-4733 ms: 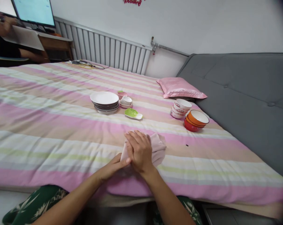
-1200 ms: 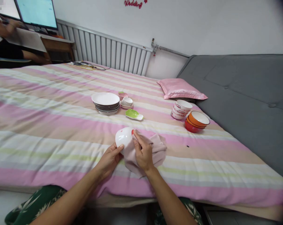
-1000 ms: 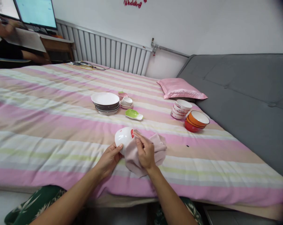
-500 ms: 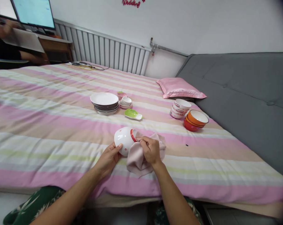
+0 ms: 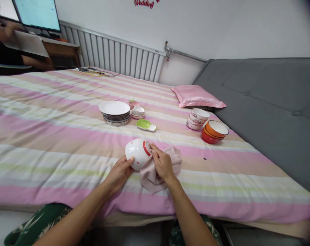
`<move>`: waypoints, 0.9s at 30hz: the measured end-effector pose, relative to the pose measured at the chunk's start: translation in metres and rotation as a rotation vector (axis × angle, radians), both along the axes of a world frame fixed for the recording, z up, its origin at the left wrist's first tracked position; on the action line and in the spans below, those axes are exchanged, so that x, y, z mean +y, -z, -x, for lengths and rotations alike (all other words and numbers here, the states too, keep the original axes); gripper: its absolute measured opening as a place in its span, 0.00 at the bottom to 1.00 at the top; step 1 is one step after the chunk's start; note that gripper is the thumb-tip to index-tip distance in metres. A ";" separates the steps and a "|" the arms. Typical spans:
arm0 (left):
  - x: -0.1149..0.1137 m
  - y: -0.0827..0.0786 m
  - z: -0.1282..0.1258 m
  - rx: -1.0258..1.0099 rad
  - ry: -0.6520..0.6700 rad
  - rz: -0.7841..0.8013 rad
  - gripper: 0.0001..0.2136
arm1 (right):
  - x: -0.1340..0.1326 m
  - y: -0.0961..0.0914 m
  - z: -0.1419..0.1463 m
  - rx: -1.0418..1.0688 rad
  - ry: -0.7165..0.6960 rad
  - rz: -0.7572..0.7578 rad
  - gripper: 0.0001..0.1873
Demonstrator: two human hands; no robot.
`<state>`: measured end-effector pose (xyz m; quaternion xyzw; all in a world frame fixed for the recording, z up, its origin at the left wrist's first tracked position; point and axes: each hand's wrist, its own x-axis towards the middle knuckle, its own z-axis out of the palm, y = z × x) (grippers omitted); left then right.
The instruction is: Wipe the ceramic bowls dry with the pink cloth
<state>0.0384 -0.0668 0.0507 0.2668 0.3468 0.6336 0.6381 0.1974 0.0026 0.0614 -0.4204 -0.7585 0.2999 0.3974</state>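
Observation:
A white bowl with small red marks and a red foot ring is tipped on its side above the striped bedspread. My left hand grips it from the left, thumb on the outer wall. My right hand pinches a pale pink cloth and presses it against the bowl's red-ringed base. The rest of the cloth hangs down and lies on the bedspread. The inside of the bowl faces away and is hidden.
Beyond my hands stand a stack of plates, small white dishes and a green dish. White bowls and orange-red bowls are stacked to the right, near a pink pillow. A person sits at a desk, far left.
My right hand's fingers have shifted slightly up and left on the cloth at the bowl's base. The left hand and the bowl are almost unmoved.

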 end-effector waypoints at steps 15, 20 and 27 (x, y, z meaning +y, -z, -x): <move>-0.003 -0.001 -0.002 0.042 0.025 -0.003 0.18 | 0.011 0.021 0.009 0.721 0.123 0.546 0.18; -0.003 0.001 -0.001 0.037 0.018 0.000 0.16 | 0.010 0.015 0.007 0.703 0.149 0.631 0.17; -0.004 -0.001 -0.003 0.067 0.029 -0.016 0.19 | 0.011 0.010 0.003 0.708 0.070 0.637 0.18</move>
